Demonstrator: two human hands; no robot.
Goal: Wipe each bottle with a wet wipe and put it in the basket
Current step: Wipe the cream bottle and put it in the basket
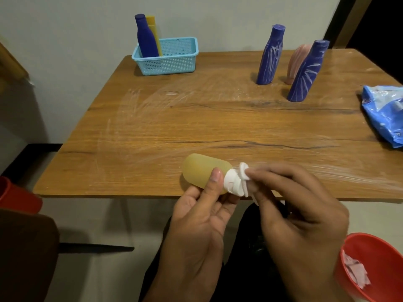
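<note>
My left hand (196, 216) grips a yellow translucent bottle (199, 172) lying sideways above the table's near edge, thumb over its body. My right hand (298, 205) pinches a white wet wipe (241, 180) wrapped round the bottle's white cap end. At the back left, a light blue basket (176, 61) holds a dark blue bottle (146, 37) and a yellow bottle (152, 25), both upright. On the right stand two smeared blue bottles (270, 56) (307, 73) and a pink bottle (297, 62) between them.
The wooden table (174, 118) is covered in clear film. A blue wipe packet (383, 114) lies at the right edge. A red bowl (375, 264) with used wipes sits at lower right. A red object (17, 197) is at the left.
</note>
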